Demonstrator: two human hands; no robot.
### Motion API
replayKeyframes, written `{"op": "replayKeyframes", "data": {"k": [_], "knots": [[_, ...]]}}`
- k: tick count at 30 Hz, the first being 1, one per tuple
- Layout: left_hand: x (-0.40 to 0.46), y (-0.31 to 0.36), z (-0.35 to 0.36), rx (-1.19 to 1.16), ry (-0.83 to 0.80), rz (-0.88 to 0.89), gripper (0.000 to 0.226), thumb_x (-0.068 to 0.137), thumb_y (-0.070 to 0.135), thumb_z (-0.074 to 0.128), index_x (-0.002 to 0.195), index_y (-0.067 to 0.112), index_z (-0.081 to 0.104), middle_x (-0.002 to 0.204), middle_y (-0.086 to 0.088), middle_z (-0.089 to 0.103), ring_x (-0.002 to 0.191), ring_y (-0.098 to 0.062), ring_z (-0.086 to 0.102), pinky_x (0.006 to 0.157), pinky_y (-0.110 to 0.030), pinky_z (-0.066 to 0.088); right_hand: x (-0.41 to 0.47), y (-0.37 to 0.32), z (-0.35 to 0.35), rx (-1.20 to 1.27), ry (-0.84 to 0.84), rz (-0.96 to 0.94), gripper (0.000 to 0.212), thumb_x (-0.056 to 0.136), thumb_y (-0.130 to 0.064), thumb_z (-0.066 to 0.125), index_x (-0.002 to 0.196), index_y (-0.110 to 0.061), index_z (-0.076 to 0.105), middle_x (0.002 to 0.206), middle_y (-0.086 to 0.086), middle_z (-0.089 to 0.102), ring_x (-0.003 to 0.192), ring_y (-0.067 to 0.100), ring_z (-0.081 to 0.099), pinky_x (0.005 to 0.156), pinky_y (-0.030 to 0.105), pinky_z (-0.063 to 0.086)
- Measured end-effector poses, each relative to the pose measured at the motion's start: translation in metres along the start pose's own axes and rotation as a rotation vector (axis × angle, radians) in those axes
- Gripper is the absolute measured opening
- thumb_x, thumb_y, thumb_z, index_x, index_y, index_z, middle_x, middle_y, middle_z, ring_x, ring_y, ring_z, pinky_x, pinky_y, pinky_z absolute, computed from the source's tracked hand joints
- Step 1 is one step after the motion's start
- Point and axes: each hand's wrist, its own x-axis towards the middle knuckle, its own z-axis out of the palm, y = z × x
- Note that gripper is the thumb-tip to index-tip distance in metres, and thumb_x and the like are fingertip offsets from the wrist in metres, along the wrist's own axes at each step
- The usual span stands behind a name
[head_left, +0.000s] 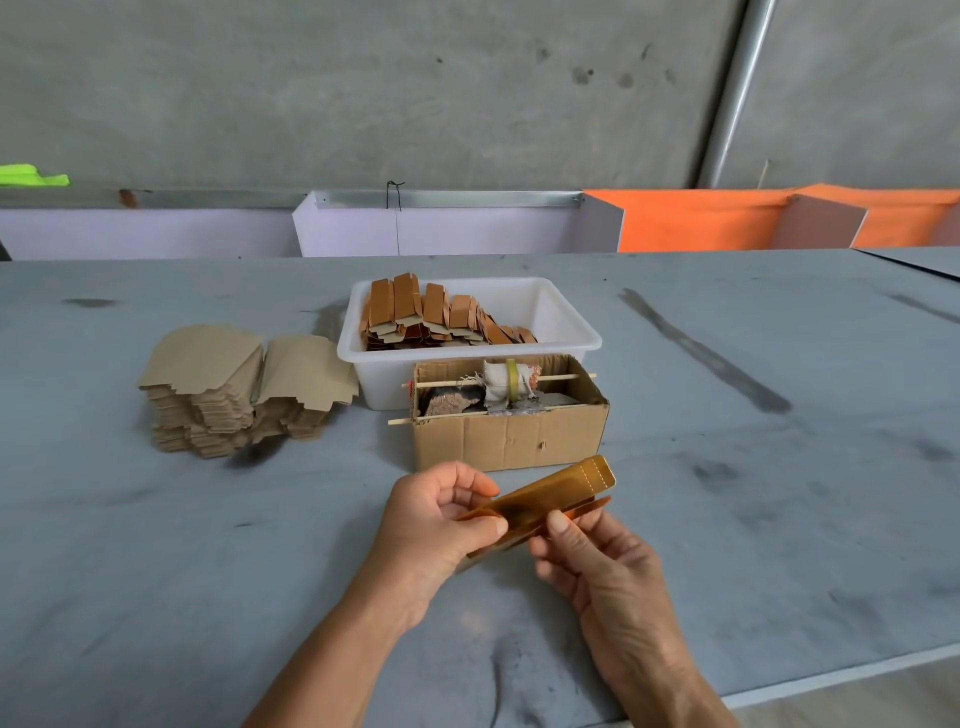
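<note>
A shiny gold folded card piece (558, 493) is held above the grey table (208, 545), just in front of a cardboard box. My left hand (436, 525) pinches its left end between thumb and fingers. My right hand (587, 551) grips its lower edge from the right, thumb on top. The card's far end, with dotted fold lines, sticks out toward the upper right.
A brown cardboard box (511, 439) holds a cloth roll on wooden sticks. Behind it a white plastic tub (566, 322) contains several folded brown and gold pieces. A stack of flat tan card blanks (244, 387) lies to the left. Lilac and orange panels stand along the table's far edge.
</note>
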Motion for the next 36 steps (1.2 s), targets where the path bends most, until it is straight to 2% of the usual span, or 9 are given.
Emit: {"op": "replayKeyframes", "data": {"k": [5, 8, 12, 14, 16, 19, 25, 31, 36], "knots": [[0.000, 0.002, -0.001, 0.042, -0.031, 0.019, 0.031, 0.070, -0.018, 0.066, 0.070, 0.012, 0.063, 0.060, 0.001, 0.063, 0.056, -0.008, 0.059, 0.051, -0.019, 0.049, 0.000, 0.000, 0.008, -0.084, 0.058, -0.036, 0.021, 0.067, -0.012, 0.069, 0.081, 0.004, 0.063, 0.066, 0.015, 0.065, 0.053, 0.014, 0.061, 0.042, 0.021, 0.049], [0.001, 0.001, -0.001, -0.003, -0.053, -0.021, 0.028, 0.070, -0.016, 0.067, 0.072, 0.012, 0.065, 0.063, 0.000, 0.066, 0.059, -0.009, 0.061, 0.052, -0.020, 0.049, 0.001, 0.001, 0.011, -0.115, 0.122, -0.045, 0.017, 0.068, -0.014, 0.069, 0.074, 0.000, 0.062, 0.057, 0.010, 0.062, 0.047, 0.011, 0.055, 0.042, 0.018, 0.046], [0.002, -0.006, 0.001, -0.305, 0.070, -0.151, 0.017, 0.072, 0.003, 0.072, 0.087, 0.008, 0.067, 0.075, -0.005, 0.066, 0.073, -0.017, 0.061, 0.068, -0.033, 0.051, 0.004, 0.001, 0.012, -0.074, 0.226, -0.028, 0.014, 0.077, -0.010, 0.067, 0.069, -0.004, 0.058, 0.052, 0.006, 0.057, 0.044, 0.009, 0.049, 0.043, 0.016, 0.044], [-0.001, -0.009, 0.004, -0.491, 0.089, -0.214, 0.033, 0.064, 0.014, 0.072, 0.094, 0.004, 0.063, 0.076, -0.006, 0.065, 0.071, -0.018, 0.063, 0.062, -0.033, 0.057, 0.006, 0.001, 0.012, -0.040, 0.277, -0.023, 0.017, 0.083, -0.008, 0.065, 0.068, -0.006, 0.056, 0.051, 0.003, 0.056, 0.044, 0.007, 0.050, 0.044, 0.015, 0.044], [-0.006, -0.011, 0.010, -0.589, 0.097, -0.248, 0.046, 0.056, 0.010, 0.073, 0.098, 0.000, 0.060, 0.075, -0.010, 0.067, 0.065, -0.020, 0.065, 0.057, -0.028, 0.058, 0.007, 0.000, 0.013, -0.001, 0.315, -0.018, 0.022, 0.085, -0.008, 0.064, 0.066, -0.009, 0.054, 0.049, 0.000, 0.057, 0.044, 0.006, 0.051, 0.043, 0.014, 0.044], [-0.013, -0.012, 0.024, -0.581, 0.102, -0.266, 0.045, 0.049, 0.002, 0.074, 0.092, -0.001, 0.063, 0.071, -0.011, 0.070, 0.061, -0.018, 0.067, 0.056, -0.026, 0.057, 0.006, 0.003, 0.019, 0.036, 0.333, 0.009, 0.025, 0.086, -0.009, 0.063, 0.063, -0.010, 0.053, 0.049, 0.000, 0.057, 0.042, 0.007, 0.050, 0.042, 0.014, 0.043], [-0.007, -0.014, 0.040, -0.622, 0.286, -0.305, 0.022, 0.069, -0.011, 0.071, 0.087, -0.002, 0.063, 0.068, -0.012, 0.066, 0.055, -0.020, 0.062, 0.046, -0.022, 0.051, 0.003, 0.011, 0.033, 0.067, 0.355, 0.039, 0.035, 0.086, -0.009, 0.065, 0.055, -0.014, 0.048, 0.047, 0.002, 0.054, 0.041, 0.007, 0.049, 0.040, 0.015, 0.040], [-0.005, -0.012, 0.036, -0.632, 0.376, -0.274, 0.012, 0.073, -0.009, 0.069, 0.072, 0.001, 0.062, 0.051, -0.005, 0.062, 0.042, -0.010, 0.057, 0.041, -0.019, 0.048, 0.002, 0.005, 0.038, 0.005, 0.331, 0.107, 0.021, 0.084, -0.008, 0.066, 0.065, -0.012, 0.058, 0.053, 0.001, 0.060, 0.047, 0.008, 0.056, 0.045, 0.021, 0.039], [0.000, -0.014, 0.022, -0.672, 0.444, -0.280, 0.012, 0.080, -0.003, 0.067, 0.079, -0.001, 0.055, 0.050, -0.008, 0.059, 0.039, -0.013, 0.057, 0.039, -0.021, 0.049, 0.005, -0.002, 0.038, -0.084, 0.265, 0.220, 0.016, 0.091, -0.016, 0.058, 0.081, -0.007, 0.066, 0.073, 0.009, 0.073, 0.052, 0.010, 0.063, 0.047, 0.024, 0.039]]}}
